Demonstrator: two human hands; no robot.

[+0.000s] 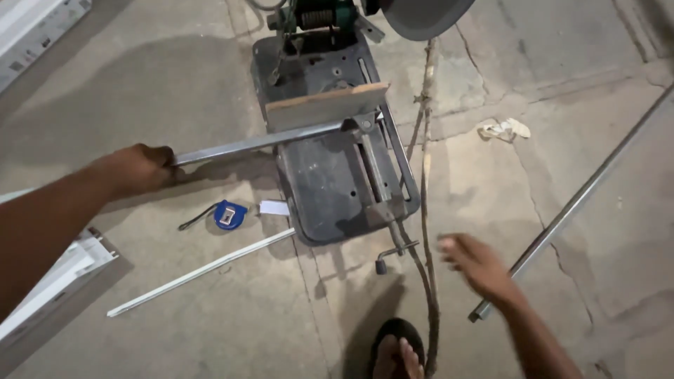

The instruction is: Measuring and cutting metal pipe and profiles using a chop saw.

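Head view, looking down at a cracked concrete floor [175, 84].

Left hand [140, 168]: closed in a fist around the near end of a long metal bar [260, 144]. The bar runs from the hand up and to the right, onto the base of a cut-off saw [337, 168], where it lies against a wooden block [326, 105] set across the base. The far end of the bar meets the saw's vise near the block's right end. The saw's grey disc guard [428, 14] shows at the top edge, with a green motor housing [316, 14] to its left.

Right hand [477, 263]: open, fingers loosely spread, blurred. It holds nothing and hovers above the floor, just right of the saw's crank handle [393, 254] and a thin dry stick [426, 210] that lies along the saw's right side. A long metal rod [576, 203] lies on the floor to the right of this hand, running diagonally toward the upper right.

Floor items: blue tape measure [228, 215] below the bar, left of the saw base; a white strip [200, 272] lying diagonally below it; white profile pieces [56, 277] at the left edge under the left forearm. A crumpled scrap of paper [503, 129] lies well right of the saw. A foot in a dark sandal [397, 351] shows at the bottom edge.
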